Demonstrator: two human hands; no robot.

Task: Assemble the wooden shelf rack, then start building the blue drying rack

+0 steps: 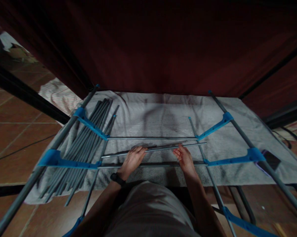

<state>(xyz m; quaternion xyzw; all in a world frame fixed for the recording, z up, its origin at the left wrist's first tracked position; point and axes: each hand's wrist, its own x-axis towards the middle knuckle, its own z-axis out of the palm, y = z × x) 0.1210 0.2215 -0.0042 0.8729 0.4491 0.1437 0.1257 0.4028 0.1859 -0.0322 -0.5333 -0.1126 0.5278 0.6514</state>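
Note:
A thin grey metal rod (161, 148) lies crosswise in front of me, slightly tilted, its right end higher in view. My left hand (135, 157) is closed around it left of the middle, palm down. Nearer its right end, my right hand (184, 157) pinches it with the fingertips. The rod is above a rack frame of grey tubes (69, 126) joined by blue plastic brackets (71, 163). Two fixed crossbars, a far one (150, 138) and a near one (160, 164), span the inner tubes on either side of the held rod.
A pile of loose grey tubes (86, 148) lies at the left on a pale cloth (153, 115) covering the table. A phone (270, 161) sits at the right beneath the frame's outer tube. A dark red panel (163, 49) stands behind the table. Tiled floor (15, 138) shows at the left.

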